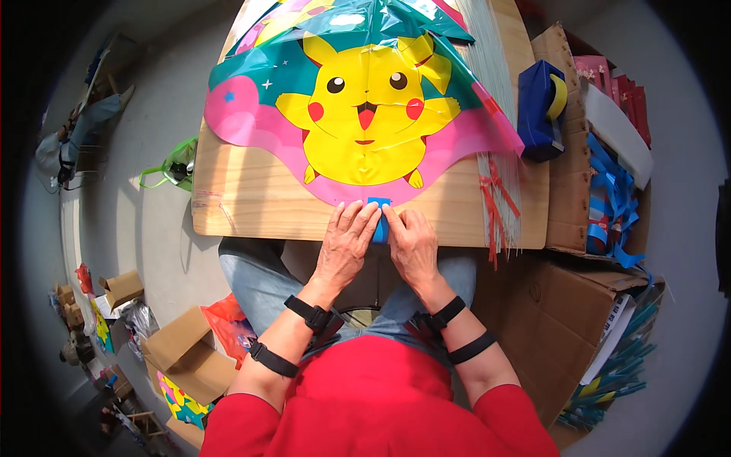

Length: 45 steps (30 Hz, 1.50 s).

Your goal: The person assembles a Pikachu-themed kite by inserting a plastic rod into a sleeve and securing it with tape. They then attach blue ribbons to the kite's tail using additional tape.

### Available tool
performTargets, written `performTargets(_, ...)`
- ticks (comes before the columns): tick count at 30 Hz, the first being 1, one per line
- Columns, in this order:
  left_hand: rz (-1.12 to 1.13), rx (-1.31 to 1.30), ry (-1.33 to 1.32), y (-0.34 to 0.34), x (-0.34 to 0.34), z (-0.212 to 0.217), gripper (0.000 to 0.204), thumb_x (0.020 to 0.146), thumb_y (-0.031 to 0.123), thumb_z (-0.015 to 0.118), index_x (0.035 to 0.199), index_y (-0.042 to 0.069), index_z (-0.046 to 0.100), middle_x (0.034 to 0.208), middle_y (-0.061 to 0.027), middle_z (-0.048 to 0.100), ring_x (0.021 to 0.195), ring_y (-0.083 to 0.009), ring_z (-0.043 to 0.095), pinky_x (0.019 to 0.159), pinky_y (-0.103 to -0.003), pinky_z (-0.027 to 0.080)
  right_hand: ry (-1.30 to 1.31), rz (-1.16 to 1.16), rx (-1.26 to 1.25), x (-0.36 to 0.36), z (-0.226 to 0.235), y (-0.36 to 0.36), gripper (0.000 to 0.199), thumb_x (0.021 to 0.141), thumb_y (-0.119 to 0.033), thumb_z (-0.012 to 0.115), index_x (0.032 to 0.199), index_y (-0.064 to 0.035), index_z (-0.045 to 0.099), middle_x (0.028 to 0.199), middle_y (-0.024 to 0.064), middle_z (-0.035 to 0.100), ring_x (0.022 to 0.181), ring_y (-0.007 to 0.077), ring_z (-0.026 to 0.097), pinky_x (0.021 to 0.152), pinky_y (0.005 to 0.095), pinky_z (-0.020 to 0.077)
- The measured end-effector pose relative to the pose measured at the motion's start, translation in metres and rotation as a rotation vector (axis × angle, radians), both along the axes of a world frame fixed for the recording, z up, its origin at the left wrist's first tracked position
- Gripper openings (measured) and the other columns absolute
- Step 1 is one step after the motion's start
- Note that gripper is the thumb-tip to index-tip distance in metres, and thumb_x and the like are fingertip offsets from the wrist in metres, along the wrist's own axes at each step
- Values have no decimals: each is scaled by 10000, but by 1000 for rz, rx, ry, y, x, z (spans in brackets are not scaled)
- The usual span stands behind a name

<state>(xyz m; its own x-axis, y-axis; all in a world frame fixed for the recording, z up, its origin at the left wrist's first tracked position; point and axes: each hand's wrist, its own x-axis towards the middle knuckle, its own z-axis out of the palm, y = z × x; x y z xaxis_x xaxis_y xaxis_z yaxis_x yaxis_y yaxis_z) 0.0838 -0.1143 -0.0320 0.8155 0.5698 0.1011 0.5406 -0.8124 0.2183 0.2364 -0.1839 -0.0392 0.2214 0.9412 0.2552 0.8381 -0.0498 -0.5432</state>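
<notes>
A kite (365, 152) of thin plastic film, printed with a yellow cartoon creature on pink and green, lies spread on the wooden table. At the middle of its lower edge is a short blue ribbon (379, 230), hanging toward the table's front edge. My left hand (346, 242) has its fingers together, their tips pressing on the ribbon's left side. From the other side my right hand (413, 242) pinches the ribbon's right edge, thumb and index finger close to the left fingertips. The undersides of both hands' fingers are hidden.
On the table's right lie a bundle of thin pale rods (499, 91) with red ties (495, 199). A blue tape dispenser (539, 114) stands beside them. Cardboard boxes (533, 327) flank the right; an open box (190, 350) and green bag (181, 164) are left.
</notes>
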Motion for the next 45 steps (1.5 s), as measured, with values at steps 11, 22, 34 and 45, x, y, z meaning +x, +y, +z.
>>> performTargets(11,16,-60,-79,0,0,3,626,774,7,553,1395,51,496,1437,-64,476,1358,-281,404,1177,-468,272,4,-4,-15,-2,-4,0,422,828,-50,588,1248,-51,625,880,111,538,837,276,554,764,397,476)
performTargets(22,-6,-40,-56,1,-2,2,626,800,51,555,1422,59,477,1427,-66,472,1351,-268,408,1181,-469,256,14,-19,-17,-3,-3,1,416,823,-36,590,1237,-46,629,871,111,535,832,274,549,763,396,471)
performTargets(34,-62,2,7,2,6,6,543,834,93,534,1358,-48,514,1407,-136,498,1369,-262,428,1215,-455,225,34,-33,31,-3,0,4,419,766,34,620,1175,-46,659,825,115,539,789,290,562,717,402,481)
performTargets(45,-63,49,97,-2,6,7,587,829,97,547,1393,-47,477,1457,-150,464,1393,-265,408,1227,-453,201,78,0,26,0,-10,1,430,785,-21,629,1213,-50,640,861,112,535,828,280,553,757,401,475)
